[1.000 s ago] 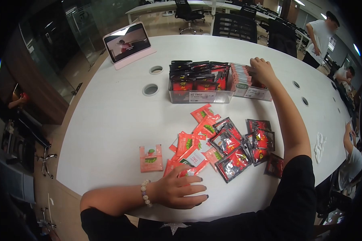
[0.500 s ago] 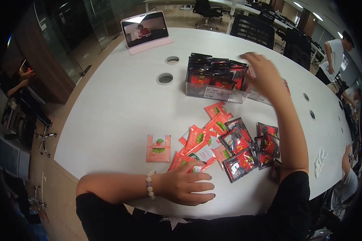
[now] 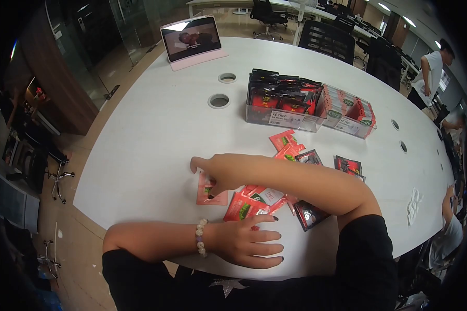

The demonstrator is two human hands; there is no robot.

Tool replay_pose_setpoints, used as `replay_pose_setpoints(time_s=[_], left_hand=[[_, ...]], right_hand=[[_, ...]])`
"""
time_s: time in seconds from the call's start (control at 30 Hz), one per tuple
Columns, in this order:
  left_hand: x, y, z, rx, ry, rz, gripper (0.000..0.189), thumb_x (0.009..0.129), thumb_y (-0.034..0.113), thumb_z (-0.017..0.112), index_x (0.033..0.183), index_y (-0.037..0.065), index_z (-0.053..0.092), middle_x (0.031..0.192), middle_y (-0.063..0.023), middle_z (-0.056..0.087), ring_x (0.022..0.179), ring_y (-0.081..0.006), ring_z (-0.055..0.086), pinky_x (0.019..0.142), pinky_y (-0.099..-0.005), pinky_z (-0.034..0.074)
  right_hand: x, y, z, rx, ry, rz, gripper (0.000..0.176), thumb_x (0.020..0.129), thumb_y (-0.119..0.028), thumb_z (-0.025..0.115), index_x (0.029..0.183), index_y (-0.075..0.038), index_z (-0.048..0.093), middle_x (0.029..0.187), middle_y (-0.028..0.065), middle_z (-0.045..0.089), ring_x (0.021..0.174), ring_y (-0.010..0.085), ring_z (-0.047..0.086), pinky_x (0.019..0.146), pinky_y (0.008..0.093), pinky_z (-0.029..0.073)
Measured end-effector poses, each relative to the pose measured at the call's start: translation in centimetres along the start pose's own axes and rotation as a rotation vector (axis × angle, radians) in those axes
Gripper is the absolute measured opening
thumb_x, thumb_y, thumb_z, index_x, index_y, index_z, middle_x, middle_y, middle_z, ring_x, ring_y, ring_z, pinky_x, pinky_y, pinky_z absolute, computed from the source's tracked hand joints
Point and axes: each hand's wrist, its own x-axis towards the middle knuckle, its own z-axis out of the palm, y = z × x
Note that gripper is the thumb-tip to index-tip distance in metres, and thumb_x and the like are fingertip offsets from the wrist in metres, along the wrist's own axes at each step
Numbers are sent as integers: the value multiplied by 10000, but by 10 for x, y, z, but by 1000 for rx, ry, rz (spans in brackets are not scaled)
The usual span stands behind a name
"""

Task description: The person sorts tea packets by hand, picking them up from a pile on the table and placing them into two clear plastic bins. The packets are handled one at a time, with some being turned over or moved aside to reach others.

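Observation:
My left hand (image 3: 246,242) lies on the table with its fingers spread, just below a loose pile of pink sachets (image 3: 244,207). A bead bracelet circles that wrist. My right hand (image 3: 220,171) reaches across to the left over a separate pink sachet (image 3: 219,199). Its index finger and thumb are apart, the thumb over the sachet, which lies flat and is partly covered by the hand. Black-and-red sachets (image 3: 310,213) lie right of the pink pile, partly hidden under my right forearm; another black-and-red sachet (image 3: 348,165) shows beyond it.
Behind the piles, a clear bin (image 3: 283,120) holds black-and-red sachets, beside another clear bin (image 3: 347,126) of upright pink ones. A tablet (image 3: 192,39) stands at the far left. Crumpled tissue (image 3: 414,207) lies at right. Round holes (image 3: 219,101) pierce the tabletop. Other people are around.
My right hand has swung from the bins at the back right to the single pink sachet at left, uncovering the pink-filled bin. My left hand stays on the table.

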Motion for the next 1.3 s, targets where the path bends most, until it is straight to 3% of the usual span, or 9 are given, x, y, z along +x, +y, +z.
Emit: replay_pose_setpoints(time_s=[0.13,0.33,0.53,0.6,0.67,0.77,0.87,0.97,1.3], left_hand=[[0,0,0,-22,4,-5,199,867,151,580,1063,178,603,1069,-11,589,988,-178,581,856,-454,454],[1,-1,3,-10,0,-23,201,863,148,581,1060,179,605,1068,-13,587,984,-178,581,865,-472,445],[1,-2,4,25,-13,-13,188,855,161,583,1040,179,614,1065,-11,588,981,-170,580,861,-471,442],[0,-2,4,8,-11,-19,196,846,179,592,1041,182,614,1060,-9,590,978,-168,581,864,-468,438],[0,-3,4,-6,-7,-28,203,837,196,600,1040,183,616,1056,-7,592,973,-167,582,866,-463,434],[2,-4,3,-35,2,-47,201,838,189,592,1037,166,612,1037,-14,593,966,-174,577,884,-468,426],[3,-3,3,-68,15,-70,184,857,146,561,1037,132,597,1004,-30,592,963,-187,565,921,-491,416],[4,-4,3,-66,9,-87,179,857,146,568,1034,140,598,1004,-23,594,961,-182,570,920,-487,417],[3,-5,5,-38,-11,-141,183,824,175,635,1003,188,599,1012,16,596,952,-151,593,889,-437,431]], right_hand=[[-4,19,28,-239,482,-195,522,727,-128,708,1172,-103,436,878,120,604,846,301,610,714,394,479],[-21,1,15,66,173,37,333,750,-105,684,1013,-78,481,757,89,610,750,288,625,660,391,474],[-47,24,1,290,406,-194,125,794,-121,634,850,-37,562,781,50,643,707,209,614,658,348,482],[-77,18,-25,481,361,44,236,836,-145,559,1041,-38,606,940,52,656,807,157,594,728,310,485],[-105,41,-44,736,423,-205,368,868,-146,459,1204,-48,574,1127,65,613,931,140,559,810,286,472],[-147,56,-64,624,803,-254,433,787,24,471,1201,-57,568,1194,28,580,959,90,556,841,267,466],[-188,88,-90,255,1273,-156,226,835,-99,657,1055,-54,630,981,-1,647,854,62,585,732,213,459],[-230,137,-112,-232,1516,121,202,828,-79,644,1010,6,645,1121,88,582,1044,223,544,897,300,414],[-260,242,-116,-543,1033,811,226,768,-86,649,989,-95,694,1150,59,599,1035,304,569,866,403,474]])
